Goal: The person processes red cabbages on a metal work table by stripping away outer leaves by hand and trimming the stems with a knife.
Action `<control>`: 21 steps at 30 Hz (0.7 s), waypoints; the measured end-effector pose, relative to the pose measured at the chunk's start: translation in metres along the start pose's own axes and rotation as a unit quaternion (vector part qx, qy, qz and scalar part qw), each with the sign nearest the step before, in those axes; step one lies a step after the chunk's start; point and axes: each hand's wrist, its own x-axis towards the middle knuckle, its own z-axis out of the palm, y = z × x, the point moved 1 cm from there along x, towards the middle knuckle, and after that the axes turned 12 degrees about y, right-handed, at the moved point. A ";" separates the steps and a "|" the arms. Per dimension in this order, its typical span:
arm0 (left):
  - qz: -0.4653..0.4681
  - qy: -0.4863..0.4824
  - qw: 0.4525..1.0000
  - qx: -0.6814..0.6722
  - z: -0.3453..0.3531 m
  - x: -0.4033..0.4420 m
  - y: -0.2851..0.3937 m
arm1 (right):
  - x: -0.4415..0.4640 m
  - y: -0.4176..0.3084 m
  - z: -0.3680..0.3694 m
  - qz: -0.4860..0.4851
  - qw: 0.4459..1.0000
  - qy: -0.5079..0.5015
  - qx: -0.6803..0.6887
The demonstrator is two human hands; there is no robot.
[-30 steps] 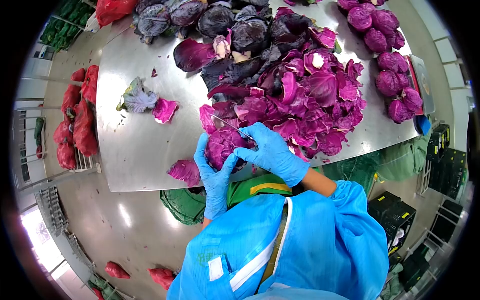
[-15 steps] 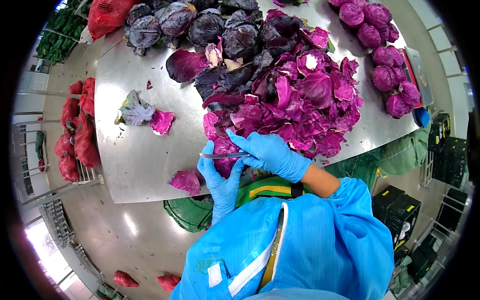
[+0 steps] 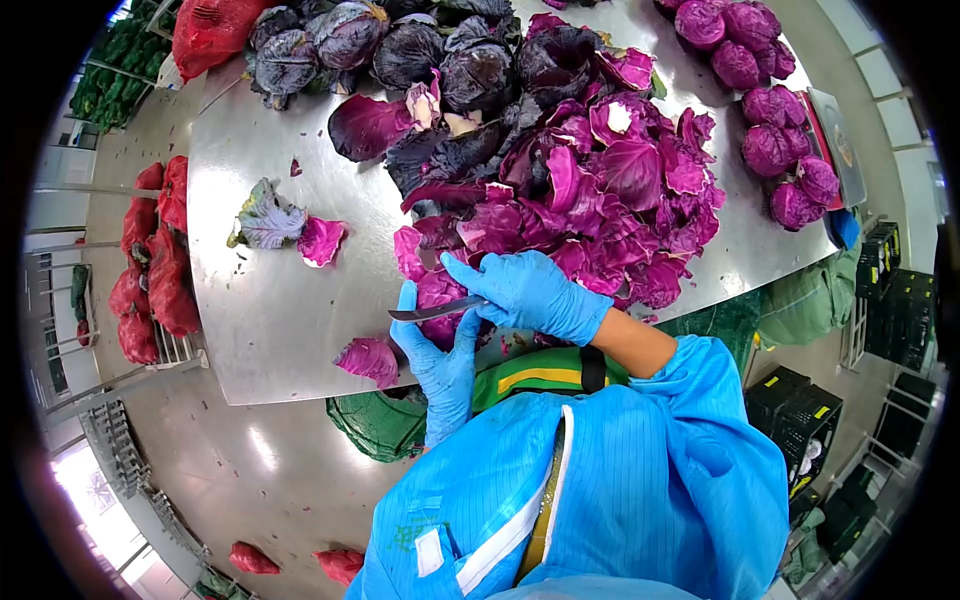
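Observation:
Near the front edge of the metal table (image 3: 290, 350), a red cabbage (image 3: 438, 292) sits between my gloved hands. My left hand (image 3: 440, 370) is wrapped round its near and left side, thumb and fingers apart on the head. My right hand (image 3: 535, 295) grips a knife (image 3: 436, 309), whose curved blade points left across the cabbage. The right index finger stretches along the far side of the head. Just beyond lies a heap of purple cabbage leaves (image 3: 620, 190). A loose leaf (image 3: 368, 362) rests left of my left hand. The knife's handle is hidden in my fist.
Untrimmed dark cabbages (image 3: 410, 55) line the table's far side. Peeled cabbages (image 3: 775, 130) are grouped at the right, beside what looks like a scale (image 3: 838, 150). Red mesh sacks (image 3: 170, 270) stand left of the table. Black crates (image 3: 795, 425) are on the floor at right.
The knife blade has tilted and now shows its flat side across the cabbage. My right hand has shifted slightly left and toward me. My left hand keeps its hold.

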 end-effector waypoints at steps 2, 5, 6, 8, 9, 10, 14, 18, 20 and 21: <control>0.019 0.004 1.000 0.014 0.002 -0.001 -0.002 | -0.003 -0.004 0.002 0.045 0.998 0.033 -0.043; 0.009 -0.010 1.000 0.011 0.000 -0.004 0.009 | -0.002 0.003 -0.001 0.063 0.995 0.030 -0.076; 0.001 -0.012 1.000 0.001 -0.003 -0.004 0.011 | -0.004 0.010 -0.003 0.095 0.990 0.024 -0.099; -0.066 -0.003 0.995 -0.078 -0.005 -0.007 0.007 | -0.026 0.037 0.002 0.157 0.981 0.032 -0.107; -0.112 0.012 0.987 -0.111 -0.008 -0.007 0.001 | -0.035 0.047 -0.001 0.183 0.976 0.053 -0.109; -0.151 0.030 0.978 -0.139 -0.011 -0.006 -0.001 | -0.036 0.047 -0.010 0.214 0.970 0.051 -0.103; -0.175 0.049 0.970 -0.162 -0.009 -0.006 0.002 | -0.016 0.004 -0.025 0.238 0.966 0.039 0.090; -0.190 0.034 0.968 -0.161 -0.003 -0.005 0.011 | -0.010 -0.017 -0.002 0.271 0.939 0.003 0.213; -0.183 0.028 0.969 -0.160 0.000 -0.006 0.012 | -0.011 -0.007 0.001 0.284 0.922 0.009 0.264; -0.177 0.024 0.972 -0.154 -0.001 -0.007 0.013 | -0.014 -0.005 0.002 0.292 0.911 0.011 0.290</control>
